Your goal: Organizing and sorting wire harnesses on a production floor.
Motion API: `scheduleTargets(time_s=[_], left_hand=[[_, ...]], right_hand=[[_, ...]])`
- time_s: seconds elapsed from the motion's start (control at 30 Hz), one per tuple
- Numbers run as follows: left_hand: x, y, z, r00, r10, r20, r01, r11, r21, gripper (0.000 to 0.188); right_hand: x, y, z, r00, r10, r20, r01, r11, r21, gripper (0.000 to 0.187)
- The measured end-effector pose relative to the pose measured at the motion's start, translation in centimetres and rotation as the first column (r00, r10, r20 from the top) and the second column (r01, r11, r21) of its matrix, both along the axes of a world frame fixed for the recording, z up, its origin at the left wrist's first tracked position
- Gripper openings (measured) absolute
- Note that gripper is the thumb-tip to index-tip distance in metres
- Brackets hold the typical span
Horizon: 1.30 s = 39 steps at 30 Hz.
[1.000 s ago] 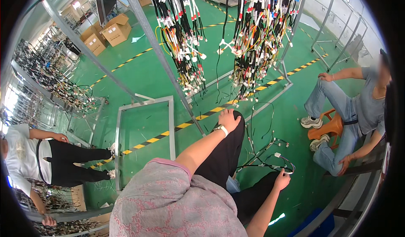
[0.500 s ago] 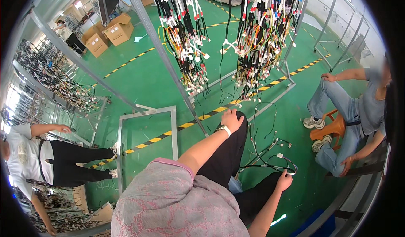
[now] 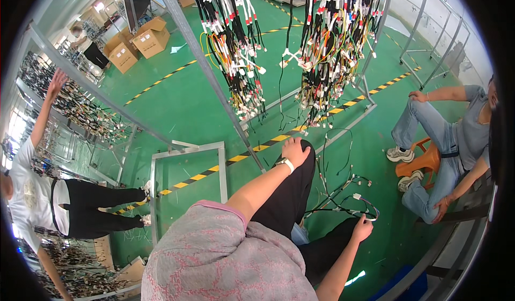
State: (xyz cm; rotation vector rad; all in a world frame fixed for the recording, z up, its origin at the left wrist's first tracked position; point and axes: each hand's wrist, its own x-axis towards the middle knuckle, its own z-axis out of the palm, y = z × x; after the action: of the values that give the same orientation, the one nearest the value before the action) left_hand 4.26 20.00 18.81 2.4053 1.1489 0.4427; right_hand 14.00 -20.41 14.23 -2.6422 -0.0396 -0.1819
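My left hand [image 3: 294,153] lies flat over my raised black-trousered knee, fingers apart, with a light-banded watch [image 3: 287,164] on the wrist. Nothing is in it. By my other knee, my right hand [image 3: 362,229] is closed, thumb and fingers pinching the end of a wire harness [image 3: 335,210]. That harness has black branches, a white and purple loop, and several white connectors; it hangs between my legs and the floor, and my thigh hides part of it.
Bundles of wire harnesses [image 3: 332,60] hang from a metal rack [image 3: 188,38] ahead. A person [image 3: 464,124] sits on an orange stool [image 3: 421,161] at right. Another person [image 3: 35,204] stands at left beside a grey frame [image 3: 222,172]. Cardboard boxes [image 3: 150,38] stand farther back.
The person standing at left has lifted an arm up toward the harnesses hanging there. My two hands and the harness stay almost where they were.
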Motion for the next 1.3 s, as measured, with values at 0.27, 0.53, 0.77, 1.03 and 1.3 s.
scheduleTargets(time_s=[0.27, 0.53, 0.77, 1.03, 1.3], left_hand=[[0.08, -0.24, 0.34, 1.0, -0.002, -0.014, 0.002, 1.0, -0.002, 0.051], [0.08, -0.08, 0.09, 1.0, -0.001, -0.011, 0.001, 1.0, 0.0, 0.052], [0.09, 0.06, -0.18, 1.0, -0.002, -0.007, 0.002, 1.0, -0.003, 0.052], [0.14, -0.13, 0.05, 1.0, 0.004, -0.012, -0.004, 1.0, 0.017, 0.052], [0.15, -0.12, -0.04, 1.0, 0.021, -0.009, -0.02, 0.999, 0.037, 0.051]], right_hand=[[0.04, -0.36, -0.15, 0.998, 0.028, 0.057, -0.027, 0.999, -0.023, 0.044], [0.06, -0.24, -0.14, 0.998, 0.021, 0.055, -0.02, 1.0, -0.019, 0.043], [0.13, -0.21, -0.18, 0.999, 0.022, 0.044, -0.021, 1.0, -0.017, 0.043], [0.1, -0.12, -0.2, 0.999, -0.013, 0.032, 0.014, 0.999, -0.038, 0.039], [0.17, -0.3, -0.43, 1.0, -0.001, 0.012, 0.001, 1.0, -0.009, 0.039]])
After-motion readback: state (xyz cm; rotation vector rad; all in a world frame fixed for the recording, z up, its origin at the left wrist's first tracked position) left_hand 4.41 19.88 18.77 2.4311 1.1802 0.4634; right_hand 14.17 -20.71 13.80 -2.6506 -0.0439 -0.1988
